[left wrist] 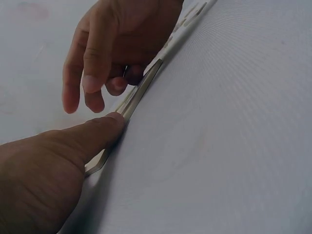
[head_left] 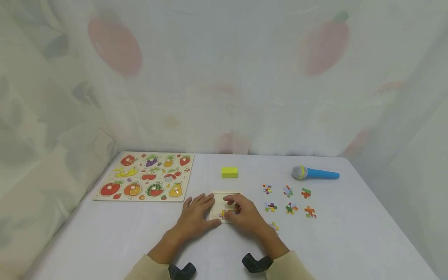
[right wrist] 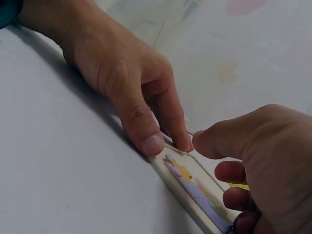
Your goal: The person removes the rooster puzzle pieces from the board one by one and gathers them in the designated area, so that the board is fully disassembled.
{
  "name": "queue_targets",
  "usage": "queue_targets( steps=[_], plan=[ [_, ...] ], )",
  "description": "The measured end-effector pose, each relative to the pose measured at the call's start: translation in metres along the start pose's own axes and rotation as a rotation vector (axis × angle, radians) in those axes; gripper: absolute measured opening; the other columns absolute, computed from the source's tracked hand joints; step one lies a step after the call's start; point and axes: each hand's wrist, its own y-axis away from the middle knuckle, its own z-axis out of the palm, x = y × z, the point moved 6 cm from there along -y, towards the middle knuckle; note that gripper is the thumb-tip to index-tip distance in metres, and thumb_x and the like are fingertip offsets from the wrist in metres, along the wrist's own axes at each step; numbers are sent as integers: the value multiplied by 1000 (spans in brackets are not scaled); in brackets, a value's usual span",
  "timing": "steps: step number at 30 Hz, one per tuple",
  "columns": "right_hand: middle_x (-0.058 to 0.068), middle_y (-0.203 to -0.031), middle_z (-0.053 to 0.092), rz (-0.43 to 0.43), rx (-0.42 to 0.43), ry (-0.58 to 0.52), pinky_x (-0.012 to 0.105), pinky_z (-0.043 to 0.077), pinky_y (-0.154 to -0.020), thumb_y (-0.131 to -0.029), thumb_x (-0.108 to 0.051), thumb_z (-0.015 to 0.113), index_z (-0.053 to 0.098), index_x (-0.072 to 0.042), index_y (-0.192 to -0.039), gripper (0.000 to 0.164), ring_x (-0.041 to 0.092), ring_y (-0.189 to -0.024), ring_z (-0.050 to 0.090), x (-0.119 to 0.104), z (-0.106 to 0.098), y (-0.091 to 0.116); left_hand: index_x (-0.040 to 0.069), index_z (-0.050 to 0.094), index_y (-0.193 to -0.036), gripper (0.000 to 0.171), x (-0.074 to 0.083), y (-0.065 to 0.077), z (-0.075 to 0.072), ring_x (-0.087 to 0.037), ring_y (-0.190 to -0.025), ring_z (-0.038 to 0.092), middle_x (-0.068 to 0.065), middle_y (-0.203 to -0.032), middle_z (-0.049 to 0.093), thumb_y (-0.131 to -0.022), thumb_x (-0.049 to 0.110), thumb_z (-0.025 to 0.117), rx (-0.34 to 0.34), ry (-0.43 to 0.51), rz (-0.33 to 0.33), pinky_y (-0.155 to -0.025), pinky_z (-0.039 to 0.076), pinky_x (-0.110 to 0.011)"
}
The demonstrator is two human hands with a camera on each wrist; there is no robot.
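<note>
A small wooden puzzle tray (head_left: 216, 206) lies in front of me, with joined, brightly printed jigsaw pieces (right wrist: 195, 192) along its near side. My left hand (head_left: 196, 218) rests at the tray's left edge, fingers extended; in the right wrist view its thumb presses the near corner. Over the tray's right part hovers my right hand (head_left: 246, 214). Its fingers bend loosely, a gap shows between thumb and index finger, and nothing is seen between them. In the left wrist view the right hand (left wrist: 117, 44) hangs above the tray rim (left wrist: 141, 90).
Several loose jigsaw pieces (head_left: 291, 208) lie in rows to the right, one partly hidden by my right wrist. Behind the tray is a yellow block (head_left: 229, 173). A blue toy microphone (head_left: 320, 174) lies back right, a fruit peg board (head_left: 140, 196) back left.
</note>
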Motion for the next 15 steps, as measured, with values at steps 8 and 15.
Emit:
queue_targets(
  steps=[8, 15],
  plan=[
    [1, -99, 59, -11, -25, 66, 27, 45, -69, -82, -8, 75, 63, -7, -121, 41, 15, -79, 51, -2, 4, 1, 9, 57, -135, 76, -1, -1, -1, -30, -135, 35, -1, -145, 46, -79, 59, 70, 7, -13, 8, -107, 14, -61],
    [-2, -100, 55, 64, -85, 142, 27, 44, -72, -84, -12, 74, 63, -8, -123, 41, 12, -81, 49, 1, 9, 1, 9, 57, -135, 76, 0, 0, 0, -30, -135, 35, -1, -145, 47, -79, 58, 70, 6, -18, 3, -106, 14, -62]
  ],
)
